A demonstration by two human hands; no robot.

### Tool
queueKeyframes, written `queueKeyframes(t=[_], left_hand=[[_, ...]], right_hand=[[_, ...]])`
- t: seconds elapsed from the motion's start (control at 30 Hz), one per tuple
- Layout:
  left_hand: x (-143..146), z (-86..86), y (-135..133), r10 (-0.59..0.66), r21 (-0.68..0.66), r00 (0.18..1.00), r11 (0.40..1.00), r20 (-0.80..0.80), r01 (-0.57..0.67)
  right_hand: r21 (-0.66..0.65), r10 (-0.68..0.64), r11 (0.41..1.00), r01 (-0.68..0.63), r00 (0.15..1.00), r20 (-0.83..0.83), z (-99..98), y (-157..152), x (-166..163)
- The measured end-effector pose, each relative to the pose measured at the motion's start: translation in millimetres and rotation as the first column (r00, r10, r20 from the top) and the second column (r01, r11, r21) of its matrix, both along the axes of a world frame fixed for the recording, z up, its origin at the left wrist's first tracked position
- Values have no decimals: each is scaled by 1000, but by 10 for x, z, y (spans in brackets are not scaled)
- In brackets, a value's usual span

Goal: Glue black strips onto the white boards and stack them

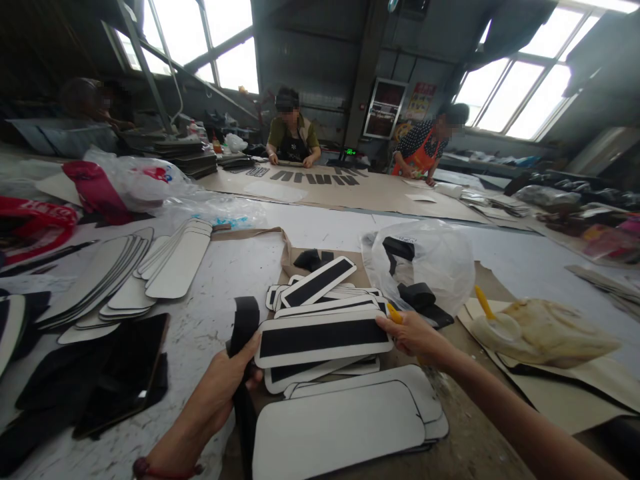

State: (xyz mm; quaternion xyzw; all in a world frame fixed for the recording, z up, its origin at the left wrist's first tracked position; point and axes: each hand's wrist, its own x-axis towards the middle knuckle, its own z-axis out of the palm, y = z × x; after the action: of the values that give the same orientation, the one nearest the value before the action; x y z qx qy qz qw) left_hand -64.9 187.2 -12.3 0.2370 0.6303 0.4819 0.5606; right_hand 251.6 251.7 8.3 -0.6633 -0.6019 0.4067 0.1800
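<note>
A white rounded panel with a black strip along its middle (324, 339) is held level between my hands. My left hand (223, 380) pinches its left end, and a length of black strap (246, 320) passes through the same fingers, hanging down below. My right hand (417, 337) grips the right end, thumb on top, and also holds a yellow-handled tool (395, 313) whose kind I cannot make out. Beneath and behind lies a pile of similar black-striped panels (320, 280). Closer to me is a stack of plain white panels (340, 427).
On the left are fanned white panels (180, 260) and a dark phone or tablet (123, 373). A clear plastic bag (440, 260) with black strips stands behind my right hand. To the right sits a glue-stained bag with a yellow brush handle (483, 302). Two co-workers (293, 137) work across the table.
</note>
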Motion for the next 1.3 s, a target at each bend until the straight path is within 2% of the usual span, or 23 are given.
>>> queueKeyframes(t=[0.1,0.17,0.27,0.37,0.47,0.53,0.6,0.67,0.73,0.8,0.93,1.07,1.2,1.3], left_hand=[[-81,-77,22,55,49,979,998,-197,-46],[-137,-103,-79,65,67,963,997,-261,-49],[-143,-85,-377,-60,14,954,998,-294,67],[-35,-33,-702,-211,-79,938,977,-274,196],[122,-24,-924,-202,-93,958,978,-205,186],[227,-59,-1020,-162,-82,971,985,-176,149],[328,-115,-1092,-130,-68,982,990,-139,122],[420,-176,-1147,-114,-46,987,993,-113,109],[489,-226,-1184,-132,-13,983,991,-127,131],[526,-256,-1203,-159,18,973,986,-166,164],[528,-282,-1216,-155,17,971,987,-180,161],[516,-315,-1235,-150,16,963,987,-225,158],[514,-335,-1232,-153,18,962,987,-225,161],[512,-338,-1222,-179,29,955,981,-236,191]], right_hand=[[146,-2,989,-33,972,237,40,60,92],[212,-43,977,-17,961,274,123,11,161],[254,-93,966,53,984,151,308,-210,241],[323,-91,943,78,996,25,500,-527,266],[371,-109,924,86,993,40,597,-849,215],[318,-132,937,144,990,-57,574,-1048,115],[205,-126,960,190,949,-290,491,-1221,-47],[70,-127,979,194,833,-539,374,-1353,-259],[-34,-154,984,176,729,-667,250,-1437,-478],[-78,-168,984,158,707,-687,135,-1479,-647],[-55,-180,982,182,795,-579,-9,-1494,-700],[46,-244,956,289,872,-424,31,-1532,-577],[75,-198,962,262,860,-470,94,-1632,-695],[56,-176,971,233,854,-489,51,-1656,-774]])
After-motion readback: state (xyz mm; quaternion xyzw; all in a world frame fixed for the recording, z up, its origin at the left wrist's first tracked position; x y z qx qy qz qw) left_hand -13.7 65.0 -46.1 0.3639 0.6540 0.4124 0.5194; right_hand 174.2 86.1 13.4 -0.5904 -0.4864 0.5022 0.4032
